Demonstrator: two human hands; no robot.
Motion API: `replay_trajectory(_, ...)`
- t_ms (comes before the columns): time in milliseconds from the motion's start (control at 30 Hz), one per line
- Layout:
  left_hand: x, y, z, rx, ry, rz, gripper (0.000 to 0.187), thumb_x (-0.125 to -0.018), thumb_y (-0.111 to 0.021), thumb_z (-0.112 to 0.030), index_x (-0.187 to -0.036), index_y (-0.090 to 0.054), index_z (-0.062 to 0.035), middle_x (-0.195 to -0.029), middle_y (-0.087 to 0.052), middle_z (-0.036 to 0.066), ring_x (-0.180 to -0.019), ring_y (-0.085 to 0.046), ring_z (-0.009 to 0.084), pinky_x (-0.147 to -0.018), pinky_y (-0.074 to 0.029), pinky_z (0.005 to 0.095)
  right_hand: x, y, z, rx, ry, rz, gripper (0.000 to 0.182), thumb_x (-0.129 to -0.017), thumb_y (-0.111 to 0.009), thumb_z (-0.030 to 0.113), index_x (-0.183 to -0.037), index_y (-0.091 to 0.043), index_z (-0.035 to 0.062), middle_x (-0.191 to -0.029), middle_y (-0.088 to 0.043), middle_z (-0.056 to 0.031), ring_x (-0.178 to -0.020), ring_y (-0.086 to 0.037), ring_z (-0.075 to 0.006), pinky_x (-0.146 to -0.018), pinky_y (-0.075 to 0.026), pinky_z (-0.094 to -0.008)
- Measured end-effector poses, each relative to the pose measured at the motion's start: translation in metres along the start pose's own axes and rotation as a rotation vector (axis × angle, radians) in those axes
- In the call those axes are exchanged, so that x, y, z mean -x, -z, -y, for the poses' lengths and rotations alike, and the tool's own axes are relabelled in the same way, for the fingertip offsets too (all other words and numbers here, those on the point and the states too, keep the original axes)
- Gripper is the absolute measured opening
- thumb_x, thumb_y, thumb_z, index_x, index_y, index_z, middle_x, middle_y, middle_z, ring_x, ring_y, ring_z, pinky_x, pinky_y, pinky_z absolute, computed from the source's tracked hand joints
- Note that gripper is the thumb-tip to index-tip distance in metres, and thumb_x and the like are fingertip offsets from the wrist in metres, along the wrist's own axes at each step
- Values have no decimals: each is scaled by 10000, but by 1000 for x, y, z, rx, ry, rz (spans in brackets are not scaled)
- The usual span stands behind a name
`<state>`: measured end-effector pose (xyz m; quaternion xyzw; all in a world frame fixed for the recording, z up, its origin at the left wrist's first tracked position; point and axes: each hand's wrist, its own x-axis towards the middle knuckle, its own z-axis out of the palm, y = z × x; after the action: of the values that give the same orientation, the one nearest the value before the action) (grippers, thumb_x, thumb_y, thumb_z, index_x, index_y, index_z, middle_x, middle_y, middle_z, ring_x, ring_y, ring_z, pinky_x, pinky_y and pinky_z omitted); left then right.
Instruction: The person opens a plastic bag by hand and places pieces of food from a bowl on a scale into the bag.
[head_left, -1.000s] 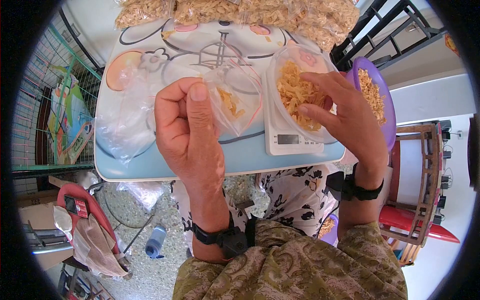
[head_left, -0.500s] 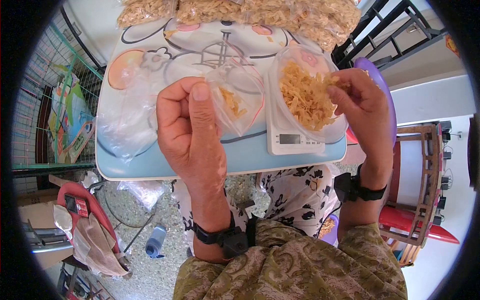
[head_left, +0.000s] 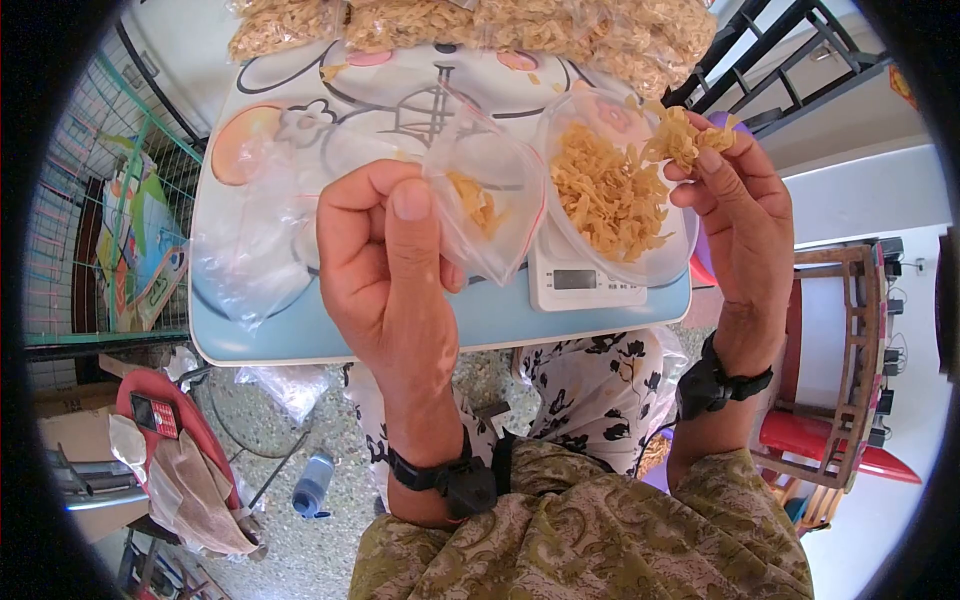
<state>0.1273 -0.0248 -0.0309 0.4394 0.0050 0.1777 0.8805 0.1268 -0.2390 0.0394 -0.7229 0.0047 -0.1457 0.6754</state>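
My left hand (head_left: 395, 265) pinches the edge of a small clear zip bag (head_left: 515, 185), which hangs partly open with some dried yellowish flakes (head_left: 478, 203) inside. Between the thumb and fingers of my right hand (head_left: 735, 185) is a clump of dried flakes (head_left: 688, 140), raised over the right rim of a clear bowl. That bowl (head_left: 683, 235) holds a heap of the same flakes (head_left: 610, 190) and rests on a white digital scale (head_left: 590, 290), whose display is too small to read.
Full bags of flakes (head_left: 420, 22) line the table's (head_left: 270, 345) far edge. Empty clear bags (head_left: 250, 240) lie at its left. A purple container is partly hidden behind my right hand. A blue bottle (head_left: 313, 480) and a red stool with a phone (head_left: 155, 413) are below left.
My right hand has lifted from the bowl's flakes with a clump in its fingers. The small bag has shifted slightly right and is spread wider.
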Motion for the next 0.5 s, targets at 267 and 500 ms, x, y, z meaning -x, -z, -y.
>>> replay_trajectory(267,1,-2,4,-12,87,9,141,-939,-571,-204,-978,-563,-69,-716,-494,-46,-525,-373,10,-433,-285,156,-1,10,-8,-209,-85,83,151,-922,-541,48,-1048,-572,-29,-926,-649,-119,-829,-677,-214,-685,-579,-267)
replay_trajectory(500,-1,-2,7,-20,84,-35,132,-942,-562,-164,-980,-549,-38,-666,-506,-30,-499,-368,14,-427,-274,162,1,8,-8,-257,-113,82,164,-927,-530,51,-1067,-563,-26,-943,-655,-137,-838,-680,-217,-684,-581,-258)
